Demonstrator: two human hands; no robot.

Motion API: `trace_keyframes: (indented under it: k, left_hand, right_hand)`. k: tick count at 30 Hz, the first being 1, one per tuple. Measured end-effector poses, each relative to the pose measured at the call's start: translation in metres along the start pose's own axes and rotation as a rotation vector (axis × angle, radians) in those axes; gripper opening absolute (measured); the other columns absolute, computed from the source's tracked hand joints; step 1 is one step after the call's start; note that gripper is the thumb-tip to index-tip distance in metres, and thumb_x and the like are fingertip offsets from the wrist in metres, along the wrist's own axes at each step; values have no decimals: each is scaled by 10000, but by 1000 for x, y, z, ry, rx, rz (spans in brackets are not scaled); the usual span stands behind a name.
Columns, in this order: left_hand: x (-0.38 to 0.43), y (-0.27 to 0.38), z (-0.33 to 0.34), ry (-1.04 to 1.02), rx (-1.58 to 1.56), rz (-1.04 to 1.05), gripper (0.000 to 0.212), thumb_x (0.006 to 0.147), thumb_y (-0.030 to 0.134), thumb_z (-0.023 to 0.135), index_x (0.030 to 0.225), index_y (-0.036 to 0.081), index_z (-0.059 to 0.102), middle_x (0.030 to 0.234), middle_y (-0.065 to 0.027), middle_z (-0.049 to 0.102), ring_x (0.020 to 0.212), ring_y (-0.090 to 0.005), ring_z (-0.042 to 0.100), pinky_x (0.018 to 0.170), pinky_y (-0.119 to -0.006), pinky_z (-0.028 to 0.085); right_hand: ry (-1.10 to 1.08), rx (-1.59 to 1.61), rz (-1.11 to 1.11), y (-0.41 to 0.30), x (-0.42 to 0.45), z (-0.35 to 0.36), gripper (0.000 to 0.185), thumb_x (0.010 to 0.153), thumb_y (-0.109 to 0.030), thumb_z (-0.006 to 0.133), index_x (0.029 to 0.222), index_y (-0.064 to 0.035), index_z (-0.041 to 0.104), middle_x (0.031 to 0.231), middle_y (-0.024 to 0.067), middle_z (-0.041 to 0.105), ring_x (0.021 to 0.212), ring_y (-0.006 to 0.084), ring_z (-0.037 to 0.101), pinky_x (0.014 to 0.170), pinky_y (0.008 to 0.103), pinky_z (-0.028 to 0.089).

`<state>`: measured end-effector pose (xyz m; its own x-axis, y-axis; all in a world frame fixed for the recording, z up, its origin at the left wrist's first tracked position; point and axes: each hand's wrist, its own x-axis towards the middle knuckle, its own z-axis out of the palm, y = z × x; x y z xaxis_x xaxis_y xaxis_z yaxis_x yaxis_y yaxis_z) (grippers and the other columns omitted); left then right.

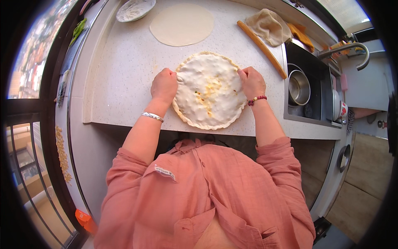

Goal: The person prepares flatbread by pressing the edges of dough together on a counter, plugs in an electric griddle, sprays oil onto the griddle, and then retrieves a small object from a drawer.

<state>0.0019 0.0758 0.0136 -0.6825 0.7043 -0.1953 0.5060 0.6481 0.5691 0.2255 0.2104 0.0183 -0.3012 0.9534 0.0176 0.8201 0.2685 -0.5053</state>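
Observation:
A large round filled dough pie (210, 93) lies near the counter's front edge, its top lumpy with yellow and reddish stains and its rim crimped. My left hand (164, 84) pinches the rim at the upper left; a silver bangle circles that wrist. On the opposite side, my right hand (252, 81) grips the rim at the upper right, above a red bead bracelet. Both hands have curled fingers, and the fingertips are partly hidden. Beyond the pie is a thin round sheet of rolled dough (182, 25), flat on the speckled counter (124, 71).
A bowl of flour (136, 9) stands at the back left. To the right lie a wooden rolling pin (261, 49) and a beige cloth (269, 26). The sink (314, 84) beyond them holds a metal pot (299, 87), with a curved faucet (348, 48) above.

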Motion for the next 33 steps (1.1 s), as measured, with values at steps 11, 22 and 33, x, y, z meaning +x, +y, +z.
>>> trace_keyframes:
  k: [11, 22, 33]
  left_hand:
    - [2, 12, -3, -15, 57, 16, 221, 877, 258, 458, 870, 64, 561, 905, -124, 617, 847, -316, 585, 719, -409, 455]
    - [9, 17, -2, -17, 82, 1, 214, 874, 261, 455, 883, 83, 572, 918, -101, 621, 847, -281, 589, 716, -387, 459]
    - [18, 19, 4, 37, 60, 84, 198, 858, 257, 485, 848, 88, 587, 869, -80, 629, 836, -260, 586, 710, -378, 456]
  right_hand:
    - [33, 108, 5, -3, 9, 4, 204, 801, -263, 581, 788, -71, 648, 836, 100, 622, 834, 277, 541, 751, 377, 439]
    - [-47, 339, 139, -10, 18, 8, 205, 764, -252, 619, 740, -52, 656, 706, 98, 625, 706, 262, 553, 795, 333, 433]
    - [-124, 358, 198, -18, 27, 11, 196, 753, -256, 621, 731, -66, 663, 733, 86, 634, 727, 242, 559, 783, 339, 443]
